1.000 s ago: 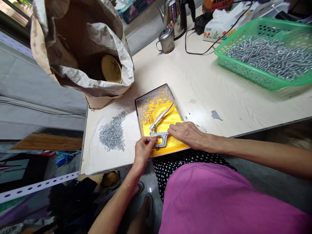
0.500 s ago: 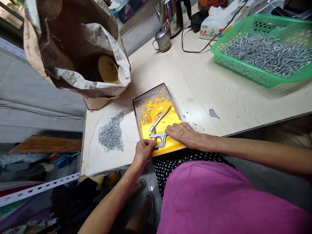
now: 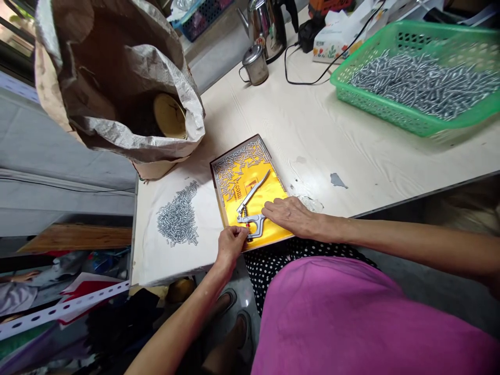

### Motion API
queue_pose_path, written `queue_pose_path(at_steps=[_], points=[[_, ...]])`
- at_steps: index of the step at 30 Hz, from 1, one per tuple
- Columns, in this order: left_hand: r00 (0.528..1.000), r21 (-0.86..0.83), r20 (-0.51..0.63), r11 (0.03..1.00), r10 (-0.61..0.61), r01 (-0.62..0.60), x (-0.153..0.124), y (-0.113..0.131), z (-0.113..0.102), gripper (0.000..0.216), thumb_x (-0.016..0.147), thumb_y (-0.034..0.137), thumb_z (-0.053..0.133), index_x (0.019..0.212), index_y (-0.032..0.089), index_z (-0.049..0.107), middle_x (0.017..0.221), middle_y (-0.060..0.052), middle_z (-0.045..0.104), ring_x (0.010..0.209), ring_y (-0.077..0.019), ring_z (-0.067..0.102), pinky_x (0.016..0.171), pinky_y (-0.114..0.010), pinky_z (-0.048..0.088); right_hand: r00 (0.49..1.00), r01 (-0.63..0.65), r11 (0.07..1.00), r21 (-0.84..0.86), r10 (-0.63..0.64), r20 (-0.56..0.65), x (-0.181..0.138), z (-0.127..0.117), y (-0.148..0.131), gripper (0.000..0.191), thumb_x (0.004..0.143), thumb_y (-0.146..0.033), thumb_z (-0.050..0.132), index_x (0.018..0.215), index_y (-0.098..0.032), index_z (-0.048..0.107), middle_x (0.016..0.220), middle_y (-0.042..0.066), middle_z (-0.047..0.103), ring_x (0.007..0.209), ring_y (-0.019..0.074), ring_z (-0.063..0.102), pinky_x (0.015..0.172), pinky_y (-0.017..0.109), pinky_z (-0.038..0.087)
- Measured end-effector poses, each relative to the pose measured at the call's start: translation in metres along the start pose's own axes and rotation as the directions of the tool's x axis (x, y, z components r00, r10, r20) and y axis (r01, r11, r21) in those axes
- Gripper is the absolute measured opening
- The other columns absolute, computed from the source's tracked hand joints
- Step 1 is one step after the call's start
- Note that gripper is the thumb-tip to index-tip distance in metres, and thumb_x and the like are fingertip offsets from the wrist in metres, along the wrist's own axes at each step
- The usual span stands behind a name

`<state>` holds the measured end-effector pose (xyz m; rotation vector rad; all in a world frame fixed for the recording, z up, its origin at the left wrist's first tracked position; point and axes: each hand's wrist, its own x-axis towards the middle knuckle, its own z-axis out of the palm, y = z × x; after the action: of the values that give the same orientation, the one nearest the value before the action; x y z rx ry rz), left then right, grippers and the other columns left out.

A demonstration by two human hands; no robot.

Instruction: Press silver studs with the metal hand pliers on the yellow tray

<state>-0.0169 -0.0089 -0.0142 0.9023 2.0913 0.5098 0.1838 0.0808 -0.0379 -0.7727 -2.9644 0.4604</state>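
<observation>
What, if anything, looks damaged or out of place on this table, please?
The tabletop has a ragged grey patch right of the tray, as if its surface had chipped. Small metal pieces lie loosely heaped outside the tray, possibly deliberately.

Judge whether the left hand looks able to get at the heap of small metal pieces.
Probably yes: flat tabletop seems to leave the way free between the left hand and the heap, though that hand is at the pliers.

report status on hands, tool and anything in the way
Left hand, fingertips at near end of silver hand tool; right hand, fingers at its frame. Tool over yellow-bottomed tray, handles apart. Loose metal pins toward tray's far end.
</observation>
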Motion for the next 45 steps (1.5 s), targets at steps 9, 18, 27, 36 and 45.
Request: queue_pose_path(at_steps=[9,18,27,36,45], points=[[0.999,0.012,0.032,1.0,-0.022,0.022,-0.001,0.002,0.0,0.037,0.068,0.049,0.076,0.057,0.016,0.062,0.054,-0.003,0.06,0.053,-0.0153,0.056,0.049,-0.023,0.037,1.0,0.001,1.0,-0.013,-0.001,0.024,0.001,-0.012,0.001,0.015,0.1,-0.013,0.047,0.106,-0.018,0.059,0.111,0.009,0.066,0.095,0.0232,0.055,0.069,0.033,0.034],[0.999,0.007,0.038,1.0,-0.026,0.026,-0.002,0.001,0.0,0.037,0.066,0.05,0.075,0.056,0.017,0.061,0.051,-0.001,0.057,0.049,-0.0139,0.052,0.048,-0.023,0.037,0.987,0.065,0.984,-0.167,-0.088,-0.137,0.029,-0.02,0.04,0.094,0.072,-0.066,0.08,0.14,-0.01,0.048,0.137,0.02,0.055,0.127,0.0395,0.043,0.105,0.052,0.035],[0.999,0.087,0.038,0.996,-0.021,0.018,0.001,-0.001,0.0,0.034,0.075,0.044,0.069,0.056,0.017,0.061,0.053,-0.001,0.056,0.051,-0.0151,0.054,0.052,-0.026,0.041,0.995,0.054,0.985,-0.161,-0.066,-0.069,0.031,-0.02,0.035,0.064,0.079,-0.058,0.075,0.117,-0.008,0.063,0.114,0.016,0.062,0.104,0.0317,0.049,0.092,0.043,0.04],[0.713,0.617,0.08,0.527,0.696,-0.584,-0.005,0.02,0.005,0.053,0.086,0.035,0.072,0.132,0.015,0.055,0.144,-0.02,0.052,0.133,-0.0345,0.049,0.108,-0.051,0.045,0.993,0.075,0.986,-0.149,-0.088,-0.084,0.022,-0.018,0.031,0.045,0.087,-0.046,0.071,0.11,-0.008,0.063,0.112,0.017,0.063,0.103,0.0301,0.051,0.09,0.04,0.042],[0.646,0.651,0.383,0.304,0.66,-0.696,0.028,0.037,0.013,0.063,0.093,0.037,0.062,0.146,0.012,0.04,0.134,-0.019,0.055,0.118,-0.0329,0.053,0.104,-0.051,0.046,0.989,-0.046,0.985,-0.165,0.021,-0.15,0.018,-0.009,0.02,0.049,0.088,-0.05,0.07,0.115,-0.009,0.063,0.107,0.017,0.063,0.097,0.0302,0.05,0.081,0.039,0.042]])
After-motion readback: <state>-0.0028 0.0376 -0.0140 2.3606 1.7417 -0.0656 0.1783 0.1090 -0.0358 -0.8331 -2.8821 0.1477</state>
